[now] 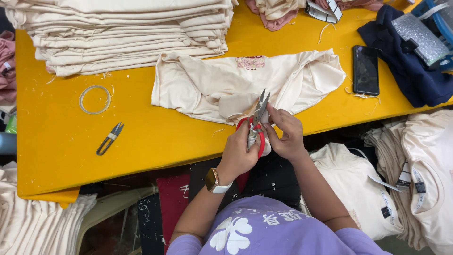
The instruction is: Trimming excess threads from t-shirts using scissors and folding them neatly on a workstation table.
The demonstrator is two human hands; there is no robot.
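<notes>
My left hand (238, 153), with a watch on its wrist, is closed around red-handled scissors (257, 123) at the near edge of the yellow table (155, 137). The blades point up and away from me, slightly apart. My right hand (287, 134) pinches a fold of a crumpled cream garment (222, 85) right beside the blades. The garment lies spread across the table's middle, with a small pink print near its top edge.
A tall stack of folded cream garments (127, 33) fills the far left. Small thread snips (110, 138) and a tape ring (95, 99) lie to the left. A black phone (366, 70) and dark blue cloth (406, 61) lie at the right. More cream garments (415, 174) hang below the table.
</notes>
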